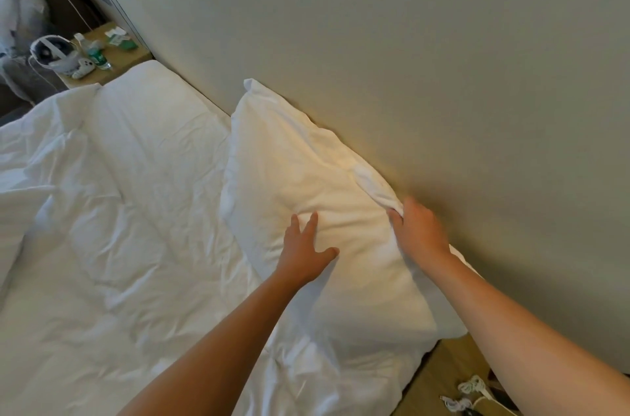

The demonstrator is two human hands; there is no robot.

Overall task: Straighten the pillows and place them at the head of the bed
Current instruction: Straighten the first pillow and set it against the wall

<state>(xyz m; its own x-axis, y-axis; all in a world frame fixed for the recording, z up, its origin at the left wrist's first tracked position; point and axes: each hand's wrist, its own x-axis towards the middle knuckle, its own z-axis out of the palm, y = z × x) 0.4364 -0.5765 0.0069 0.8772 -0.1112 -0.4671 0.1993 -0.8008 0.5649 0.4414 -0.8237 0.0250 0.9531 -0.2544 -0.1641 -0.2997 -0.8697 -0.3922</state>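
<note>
One pillow [306,183] already lies against the headboard [409,57]. The left hand [303,252] presses it with flat, spread fingers while the right hand [417,231] pinches its bunched edge. It probably still needs smoothing, and any others still need placing.

Pale headboard wall [409,40] — cluttered nightstand [112,64].

Your right hand [417,231] hides its own fingertips in a fold of the pillow [317,197], whose far edge is lost against the headboard [375,40]. Your forearms run off the bottom edge. Items on the nightstand [102,57] are too small to identify.
</note>
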